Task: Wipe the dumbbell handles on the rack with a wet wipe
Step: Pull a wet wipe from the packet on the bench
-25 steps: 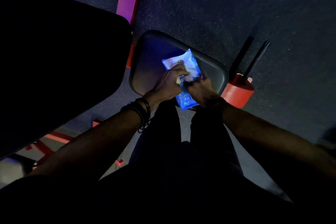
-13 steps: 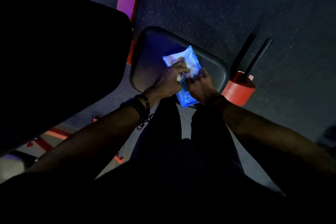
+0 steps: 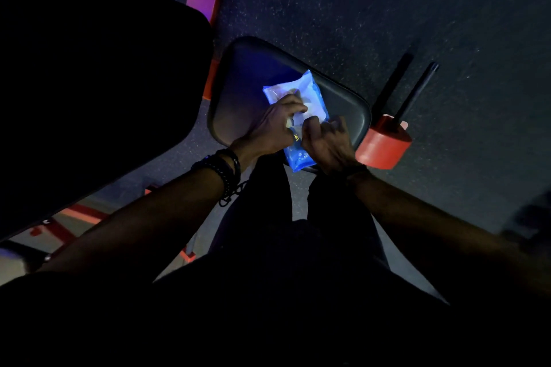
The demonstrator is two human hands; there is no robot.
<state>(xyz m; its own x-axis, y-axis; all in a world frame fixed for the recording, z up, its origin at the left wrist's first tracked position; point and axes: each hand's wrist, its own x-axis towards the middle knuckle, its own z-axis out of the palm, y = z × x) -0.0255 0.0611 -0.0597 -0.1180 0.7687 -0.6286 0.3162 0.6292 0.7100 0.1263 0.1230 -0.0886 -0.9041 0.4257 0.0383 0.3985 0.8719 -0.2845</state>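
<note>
Two curled hands, left hand and right hand, on half-hidden wipes pack, grips unclear.

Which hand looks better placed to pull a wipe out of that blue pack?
Probably the right hand: its curled fingers sit at the middle of the wet wipe pack, seemingly the opening. The left hand lies on the pack, steadying it on the bench seat.

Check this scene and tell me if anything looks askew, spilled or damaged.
Nothing stands out. The blue wipe pack lies flat on the dark seat pad, diagonal to its edges. The left hand and right hand are both working at its top; the dim light hides the opening. No spill or tear shows.
</note>
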